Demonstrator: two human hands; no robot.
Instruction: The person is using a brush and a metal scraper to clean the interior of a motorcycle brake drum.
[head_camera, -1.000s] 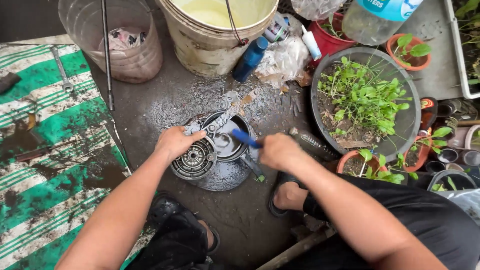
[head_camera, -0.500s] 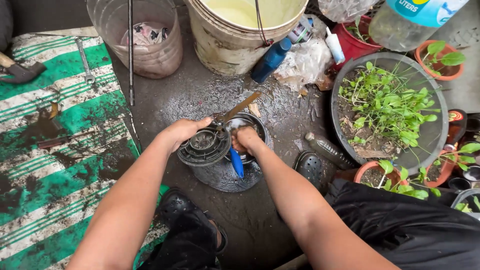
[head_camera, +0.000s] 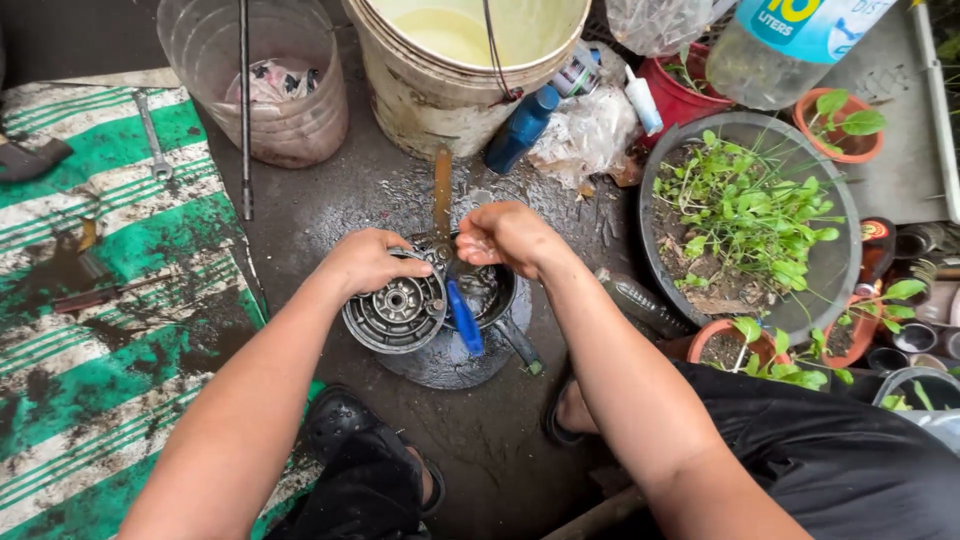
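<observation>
both hands meet over a dark shallow basin (head_camera: 440, 360) on the wet concrete floor (head_camera: 330, 205), between the person's feet. the left hand (head_camera: 365, 262) is closed over the top edge of a round, ribbed metal hub part (head_camera: 395, 312), fingers curled on its rim and tipping it up at the basin's left side. the right hand (head_camera: 510, 238) is bunched, fingers drawn together and pointing down over the darker bowl-shaped part (head_camera: 492, 293) beside the hub; whether it pinches anything cannot be told, since the fingertips are turned away. a blue-handled brush (head_camera: 464, 318) lies between the two parts, no hand on it. to scrub such a piece well, it seems wise to keep the left grip firm on the rim so the greasy metal does not slip, and to work the grooves with the part held above the basin so the runoff stays inside. both forearms reach forward and down, elbows bent, the left wrist cocked inward, the right wrist flexed downward. a cream bucket (head_camera: 440, 105) and a planter of seedlings (head_camera: 840, 250) stand close behind and to the right.
</observation>
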